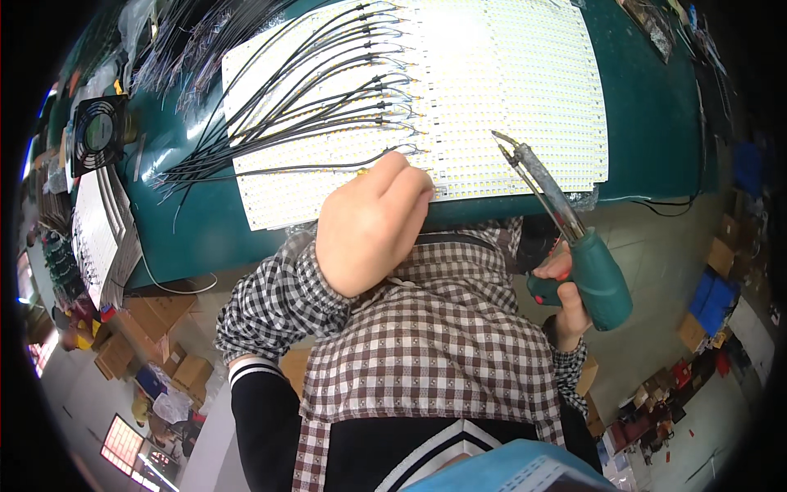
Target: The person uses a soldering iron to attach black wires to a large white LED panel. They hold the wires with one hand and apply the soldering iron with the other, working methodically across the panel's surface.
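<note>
My right hand (571, 310) is wrapped around the green handle of a soldering gun (602, 279). Its metal tip points up and left, over the right part of a white LED panel (541, 90). At the panel's near edge, left of the gun, my left hand (373, 220) is closed, fingertips pressed together low over the board. Whatever it pinches is hidden behind the fingers. Just beyond that hand, a black cable (311, 170) runs left across the panel. More black cables (283, 107) fan out from a column of joints down the panel's middle.
Beneath the panel is a green tabletop (184, 238). Loose wires (197, 57) lie at the far left. A small black fan (100, 135) stands at the left, with stacked white boards (102, 238) nearer me. Cardboard boxes (160, 320) sit on the floor at left.
</note>
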The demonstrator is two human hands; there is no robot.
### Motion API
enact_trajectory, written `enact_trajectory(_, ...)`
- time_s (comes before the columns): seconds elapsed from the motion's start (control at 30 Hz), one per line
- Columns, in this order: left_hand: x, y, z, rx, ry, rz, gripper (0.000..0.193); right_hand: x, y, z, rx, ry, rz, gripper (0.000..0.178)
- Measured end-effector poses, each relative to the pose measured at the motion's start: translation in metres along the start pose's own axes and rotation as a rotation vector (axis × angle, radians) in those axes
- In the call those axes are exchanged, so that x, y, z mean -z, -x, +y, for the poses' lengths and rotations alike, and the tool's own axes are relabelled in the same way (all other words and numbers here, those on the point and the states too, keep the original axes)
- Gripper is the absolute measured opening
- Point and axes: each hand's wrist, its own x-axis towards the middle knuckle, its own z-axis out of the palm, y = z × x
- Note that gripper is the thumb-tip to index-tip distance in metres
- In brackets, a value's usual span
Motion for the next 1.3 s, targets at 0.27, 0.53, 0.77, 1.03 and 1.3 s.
enact_trajectory(0.27, -0.007, -0.005, -0.019, 0.069, 0.272, 0.017, 0.012, 0.002, 0.000, 0.002, 0.040, 0.045, -0.026, 0.052)
enact_trajectory(0.53, -0.008, -0.008, -0.020, 0.104, 0.236, -0.019, 0.010, -0.001, 0.002, 0.001, 0.019, 0.041, -0.003, 0.054)
enact_trajectory(0.77, -0.013, -0.007, -0.019, 0.116, 0.269, -0.016, 0.008, -0.003, 0.006, -0.002, -0.015, 0.059, 0.012, 0.060)
enact_trajectory(1.03, -0.013, -0.009, -0.018, 0.104, 0.268, -0.023, 0.008, -0.004, 0.016, 0.003, -0.030, -0.080, 0.023, 0.046)
enact_trajectory(1.3, -0.014, -0.009, -0.019, 0.096, 0.249, -0.013, 0.009, 0.004, 0.029, 0.010, -0.065, 0.108, -0.052, 0.040)
